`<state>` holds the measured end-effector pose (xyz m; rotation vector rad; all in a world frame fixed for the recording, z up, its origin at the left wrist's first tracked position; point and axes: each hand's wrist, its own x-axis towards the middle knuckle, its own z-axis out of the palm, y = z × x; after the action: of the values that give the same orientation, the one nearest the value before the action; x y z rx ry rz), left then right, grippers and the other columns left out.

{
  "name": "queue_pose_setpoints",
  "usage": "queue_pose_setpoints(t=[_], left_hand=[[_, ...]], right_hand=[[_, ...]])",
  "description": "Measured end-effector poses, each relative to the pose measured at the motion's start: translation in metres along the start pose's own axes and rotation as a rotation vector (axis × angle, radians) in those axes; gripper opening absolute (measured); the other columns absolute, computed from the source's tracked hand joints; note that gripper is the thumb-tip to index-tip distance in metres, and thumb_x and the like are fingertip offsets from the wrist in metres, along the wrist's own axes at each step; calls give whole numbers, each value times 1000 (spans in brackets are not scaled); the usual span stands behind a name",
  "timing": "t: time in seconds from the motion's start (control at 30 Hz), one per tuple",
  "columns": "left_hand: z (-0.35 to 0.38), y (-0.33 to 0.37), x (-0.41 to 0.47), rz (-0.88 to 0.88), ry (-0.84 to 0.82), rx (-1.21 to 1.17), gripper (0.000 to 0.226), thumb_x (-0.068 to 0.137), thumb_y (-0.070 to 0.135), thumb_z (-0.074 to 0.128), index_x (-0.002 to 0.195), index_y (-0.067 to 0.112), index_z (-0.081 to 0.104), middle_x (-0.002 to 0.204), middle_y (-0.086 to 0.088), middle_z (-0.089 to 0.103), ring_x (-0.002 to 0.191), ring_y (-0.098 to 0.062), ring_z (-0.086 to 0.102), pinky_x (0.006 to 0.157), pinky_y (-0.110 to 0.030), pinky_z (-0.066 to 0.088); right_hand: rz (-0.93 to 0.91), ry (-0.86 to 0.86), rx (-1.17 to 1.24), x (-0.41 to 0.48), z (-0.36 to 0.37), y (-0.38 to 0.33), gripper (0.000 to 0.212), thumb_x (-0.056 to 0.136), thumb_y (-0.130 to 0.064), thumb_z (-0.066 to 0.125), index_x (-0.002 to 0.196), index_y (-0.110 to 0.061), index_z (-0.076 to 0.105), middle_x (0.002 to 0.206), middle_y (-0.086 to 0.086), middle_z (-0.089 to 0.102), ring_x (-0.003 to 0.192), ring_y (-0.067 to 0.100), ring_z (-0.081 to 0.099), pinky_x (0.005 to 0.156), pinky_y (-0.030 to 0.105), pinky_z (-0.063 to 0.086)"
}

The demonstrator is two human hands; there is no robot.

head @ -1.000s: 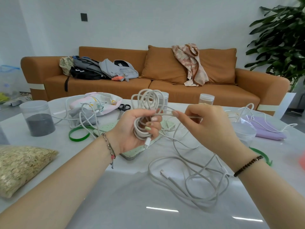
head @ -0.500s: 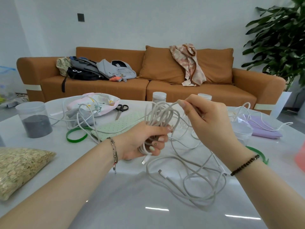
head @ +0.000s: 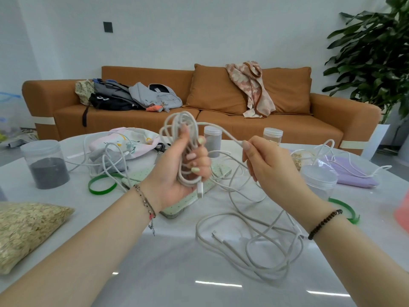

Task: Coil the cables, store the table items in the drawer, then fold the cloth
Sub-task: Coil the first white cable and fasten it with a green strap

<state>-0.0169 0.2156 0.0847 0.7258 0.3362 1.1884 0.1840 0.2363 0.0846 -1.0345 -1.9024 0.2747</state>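
Clear jar [head: 45, 163] part-filled with dark grains; bagged oats [head: 26, 229]

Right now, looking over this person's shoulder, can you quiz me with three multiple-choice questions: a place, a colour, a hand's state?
1. Where do the uncoiled loops of the white cable lie? A on the floor; B on the table; C in a drawer.
2. What colour is the band beside the dark-filled jar? A red; B green; C blue.
3. What is the left hand doing? A lying flat; B pointing; C gripping the cable coil.
Answers: B, they sprawl on the tabletop; B, plainly green; C, fingers curl round the bundle.
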Motion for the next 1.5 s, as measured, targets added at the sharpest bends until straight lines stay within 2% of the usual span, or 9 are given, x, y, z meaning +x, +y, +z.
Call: queue_pose_setpoints(t=[0.27,0.4,0.57,0.77,0.9,1.1,1.23,1.37,1.5], left_hand=[[-9,-7,6,151,236,275,49,99,56,45,92,10,59,65,0,47,55,-10,44,49,-21,44],[-11,-12,6,95,206,407,44,100,48,51,105,12,75,80,-3,61,60,-12,50,53,-24,46],[-7,-10,1,34,92,405,44,91,26,60,132,10,65,98,1,67,65,-9,51,63,-23,44],[-8,-12,1,73,35,423,42,84,10,66,126,11,67,98,0,65,71,-9,48,67,-23,41],[-7,-16,3,77,57,517,13,89,26,66,99,17,65,81,2,57,72,-11,50,70,-26,38],[-14,-8,8,202,116,410,20,91,28,67,73,23,56,66,6,38,61,-8,40,68,-24,37],[-15,6,9,315,190,137,25,96,34,58,77,21,49,63,6,35,57,-9,39,65,-24,48],[-22,19,9,411,243,-77,32,102,38,51,77,18,49,64,5,38,54,-7,39,59,-21,46],[-23,16,10,389,222,3,28,101,35,55,79,19,48,66,5,41,57,-7,39,59,-19,39]], right_hand=[[-154,-67,-110,-8,8,-6,23,101,-39,46,86,-23,52,55,-7,45,51,16,36,51,35,32],[-195,-59,-132,-7,7,-5,22,102,-36,48,86,-22,52,52,-4,40,49,17,36,49,41,36],[-233,-72,-212,-8,11,-1,19,101,-34,54,86,-22,55,49,-9,42,50,14,42,47,30,30],[-238,-78,-216,-8,11,-3,18,99,-37,58,88,-23,62,48,-9,40,50,14,43,48,30,34],[-330,-159,-266,-13,18,-7,18,98,-39,58,84,-29,60,55,-11,51,51,8,45,51,33,42],[-331,-247,-360,-13,19,-2,32,95,-43,56,71,-22,52,61,-8,54,62,16,52,58,34,42],[-333,-236,-467,-10,14,2,40,95,-49,45,68,-20,49,60,-6,51,60,17,51,56,29,30],[-286,-187,-485,-8,10,3,41,99,-49,43,70,-20,49,57,-7,47,54,14,48,50,32,37],[-325,-138,-533,-9,10,6,25,102,-41,45,88,-24,56,55,-9,48,51,21,48,47,32,41]])
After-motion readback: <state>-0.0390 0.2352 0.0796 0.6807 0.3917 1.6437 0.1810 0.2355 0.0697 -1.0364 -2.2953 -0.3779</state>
